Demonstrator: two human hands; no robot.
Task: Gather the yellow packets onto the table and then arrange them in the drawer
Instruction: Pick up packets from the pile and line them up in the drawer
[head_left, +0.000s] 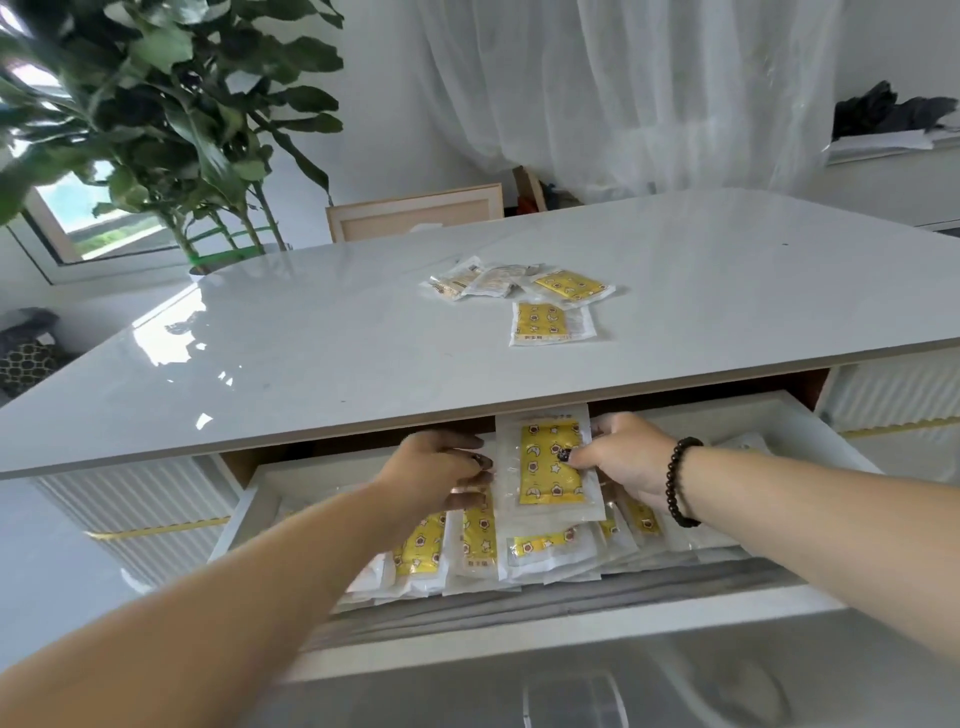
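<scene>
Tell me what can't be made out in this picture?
Head view:
- Back of the drawer: hidden under the table.
- Lower packets in the drawer: covered by upper ones and both hands.
- Print on the packets on the table: too small.
- Left hand fingertips: behind the held packet.

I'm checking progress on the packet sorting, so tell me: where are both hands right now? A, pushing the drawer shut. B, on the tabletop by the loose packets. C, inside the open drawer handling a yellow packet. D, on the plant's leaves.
C: the left hand and right hand reach into the open drawer, holding a yellow packet between them above the stacked ones.
</scene>
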